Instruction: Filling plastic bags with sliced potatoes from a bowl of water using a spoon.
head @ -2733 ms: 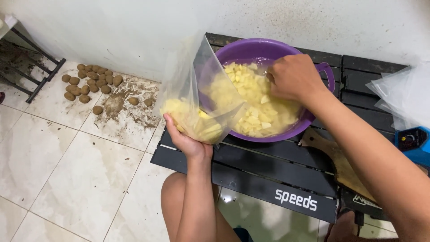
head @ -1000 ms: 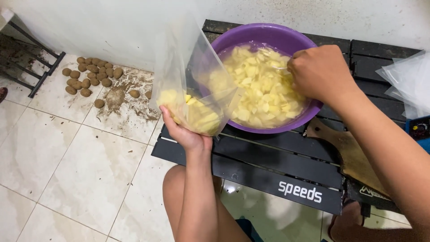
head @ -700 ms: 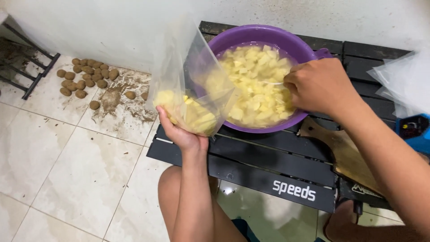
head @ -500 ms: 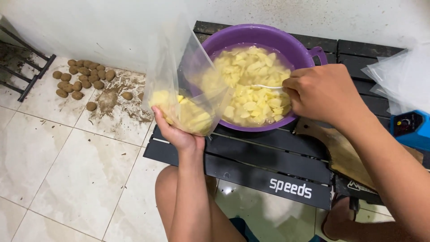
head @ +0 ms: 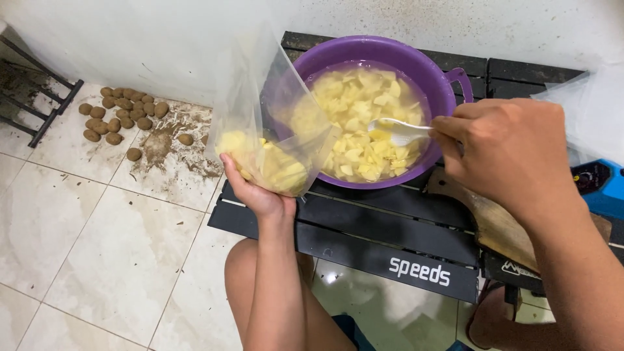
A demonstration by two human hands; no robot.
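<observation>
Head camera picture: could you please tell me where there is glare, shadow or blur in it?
Head view: sharp overall, with slight softness on the right hand near the lens; pale glare streaks on the clear bag held by the left hand; a bright reflection on the floor tiles under the black table; soft, even light, with only faint shadows inside the purple bowl.

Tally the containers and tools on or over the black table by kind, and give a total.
Purple bowl: 1
Clear bag, held in the left hand: 1
White spoon, held in the right hand: 1
Wooden board: 1
Total: 4
</observation>
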